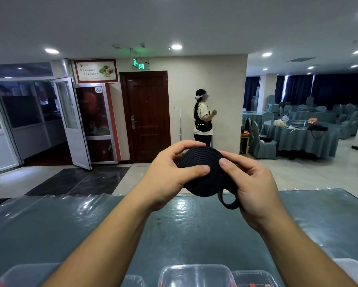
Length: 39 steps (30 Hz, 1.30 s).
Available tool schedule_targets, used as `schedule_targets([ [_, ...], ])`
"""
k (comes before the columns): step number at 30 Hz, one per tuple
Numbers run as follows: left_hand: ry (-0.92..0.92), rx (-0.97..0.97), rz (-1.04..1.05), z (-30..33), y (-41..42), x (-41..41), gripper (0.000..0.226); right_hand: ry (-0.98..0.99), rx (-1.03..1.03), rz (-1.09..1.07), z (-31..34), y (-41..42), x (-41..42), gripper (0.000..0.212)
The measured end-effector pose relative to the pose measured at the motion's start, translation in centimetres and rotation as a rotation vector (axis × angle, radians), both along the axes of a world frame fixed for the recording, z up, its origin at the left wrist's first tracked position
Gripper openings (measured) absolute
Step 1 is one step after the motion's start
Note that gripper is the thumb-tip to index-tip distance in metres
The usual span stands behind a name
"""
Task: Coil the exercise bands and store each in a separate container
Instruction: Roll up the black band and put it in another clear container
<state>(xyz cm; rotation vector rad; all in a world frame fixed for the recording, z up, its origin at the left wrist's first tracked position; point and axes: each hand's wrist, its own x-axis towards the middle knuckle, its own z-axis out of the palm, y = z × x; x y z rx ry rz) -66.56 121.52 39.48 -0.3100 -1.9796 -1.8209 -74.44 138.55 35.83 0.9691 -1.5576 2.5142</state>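
A black exercise band [202,162] is wound into a flat, tight coil and held up above the table's far edge. My left hand [172,175] grips the coil from the left, thumb pressed on its face and fingers curled behind. My right hand [254,181] grips it from the right, thumb on the coil's face. A short loose loop of the band [228,201] hangs below the coil against my right palm. Several clear plastic containers [196,275] stand along the near edge of the table, partly cut off by the frame.
The table [91,224] has a teal cloth under clear plastic sheeting. Beyond it, a person with a headset [203,119] stands by a brown door [147,114]. Round tables with covered chairs [298,135] fill the right side of the room.
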Motion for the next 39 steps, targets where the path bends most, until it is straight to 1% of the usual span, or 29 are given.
schedule_targets([
  [2, 0.036, 0.044, 0.054, -0.7, 0.6, -0.3, 0.043, -0.032, -0.033, 0.005, -0.2, -0.5, -0.1, 0.034],
  [5, -0.011, 0.095, 0.061, -1.6, 1.1, -0.5, 0.045, -0.051, -0.027, -0.046, -0.4, -0.7, -0.4, 0.022],
  [9, -0.135, -0.027, -0.038, -1.0, 0.2, -0.2, 0.053, -0.055, 0.028, -0.099, -1.1, -0.6, -0.9, 0.019],
  [11, -0.107, -0.009, -0.032, -0.9, 0.2, -0.1, 0.054, -0.067, 0.0, -0.101, -1.4, -0.7, -0.9, 0.018],
  [15, 0.001, 0.043, 0.088, -2.4, 1.8, -0.6, 0.054, -0.157, -0.087, -0.085, -1.4, -1.4, -0.7, 0.022],
  [17, -0.016, 0.042, 0.087, -3.3, 2.4, -0.9, 0.052, -0.224, -0.109, -0.082, -1.5, -1.3, -0.8, 0.023],
  [19, -0.084, 0.04, 0.031, -3.5, 2.1, -0.9, 0.047, -0.256, -0.071, -0.091, -1.9, -1.1, -1.0, 0.023],
  [22, -0.127, 0.094, -0.003, -3.4, 1.5, -1.0, 0.039, -0.261, -0.058, -0.101, -2.6, -1.1, -0.9, 0.021],
  [26, -0.048, 0.191, 0.037, -4.3, 2.4, -1.1, 0.038, -0.297, -0.186, -0.128, -2.7, -1.4, -0.4, 0.014],
  [29, -0.002, 0.251, 0.071, -5.4, 3.1, -1.4, 0.037, -0.342, -0.241, -0.12, -3.2, -1.1, -0.1, 0.026],
  [35, 0.013, 0.337, 0.141, -7.4, 4.8, -1.7, 0.039, -0.411, -0.316, -0.075, -4.9, 0.0, 0.9, 0.037],
  [39, 0.007, 0.44, 0.221, -8.8, 6.1, -2.0, 0.037, -0.459, -0.357, -0.018, -6.0, 1.0, 1.0, 0.033],
])
